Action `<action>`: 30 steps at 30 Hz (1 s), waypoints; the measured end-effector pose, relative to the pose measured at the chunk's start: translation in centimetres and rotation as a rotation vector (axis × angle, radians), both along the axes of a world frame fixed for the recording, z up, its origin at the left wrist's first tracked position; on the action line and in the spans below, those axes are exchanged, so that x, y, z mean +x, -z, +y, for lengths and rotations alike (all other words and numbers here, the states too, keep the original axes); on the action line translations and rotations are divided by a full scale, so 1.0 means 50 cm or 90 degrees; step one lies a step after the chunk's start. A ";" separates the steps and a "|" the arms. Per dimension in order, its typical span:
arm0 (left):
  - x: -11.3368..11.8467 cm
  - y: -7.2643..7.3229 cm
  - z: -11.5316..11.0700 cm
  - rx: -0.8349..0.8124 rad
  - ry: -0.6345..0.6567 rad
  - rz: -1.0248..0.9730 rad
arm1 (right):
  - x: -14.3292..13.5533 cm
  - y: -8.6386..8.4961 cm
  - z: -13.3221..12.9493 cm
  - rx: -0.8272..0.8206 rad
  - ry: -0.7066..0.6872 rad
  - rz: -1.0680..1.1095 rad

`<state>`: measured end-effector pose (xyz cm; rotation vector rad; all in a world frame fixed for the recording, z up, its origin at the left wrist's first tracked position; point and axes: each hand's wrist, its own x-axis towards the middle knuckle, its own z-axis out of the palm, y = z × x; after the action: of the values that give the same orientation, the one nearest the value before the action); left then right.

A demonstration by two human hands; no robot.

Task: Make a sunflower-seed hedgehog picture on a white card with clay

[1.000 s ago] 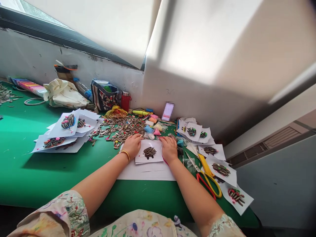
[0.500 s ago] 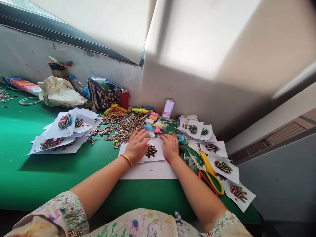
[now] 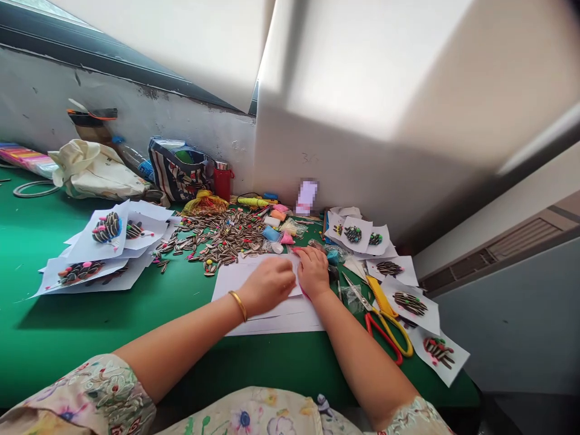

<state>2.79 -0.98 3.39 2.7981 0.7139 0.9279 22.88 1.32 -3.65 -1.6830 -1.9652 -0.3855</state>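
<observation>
My left hand [image 3: 272,285] hovers over white paper sheets [image 3: 290,323], fingers curled together; whatever they pinch is too small to make out. It covers the part of the sheet where the seed figure lay. Beside it, my right hand [image 3: 312,270] rests at the paper's right edge, fingers bent down over something pink that shows at the fingertips and under the palm. Beyond both hands lie a heap of striped sunflower seeds [image 3: 226,235] and small clay packs, among them a blue pack [image 3: 270,234] and a pink pack [image 3: 287,239].
Sheets with seed figures [image 3: 90,238] are piled at left. More figure sheets [image 3: 410,304] line the right side. Scissors [image 3: 385,326] and a yellow cutter [image 3: 380,296] lie right of my forearm. Bags [image 3: 97,172] and a red bottle [image 3: 222,182] stand by the wall.
My left hand has moved right and nearer me, toward my right hand, and its spread fingers have curled in. It now hides the seed figure. My right hand stays in place.
</observation>
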 end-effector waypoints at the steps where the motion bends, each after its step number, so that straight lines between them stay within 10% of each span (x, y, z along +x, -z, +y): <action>1: -0.011 -0.002 0.028 -0.038 -0.042 -0.036 | 0.000 -0.001 -0.001 0.005 0.002 0.001; 5: -0.058 0.026 0.115 -0.191 -0.193 -0.127 | 0.003 -0.011 -0.005 0.019 0.023 0.012; 13: -0.087 0.106 0.150 -0.307 -0.219 -0.200 | 0.024 -0.019 -0.006 0.030 0.084 0.050; 30: -0.086 0.117 0.147 -0.361 -0.206 -0.216 | 0.014 -0.017 0.005 -0.051 0.028 -0.023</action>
<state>-1.51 6.37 -2.45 2.0118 1.1725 1.0147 23.59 1.58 -2.82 -1.7829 -1.9964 -0.3591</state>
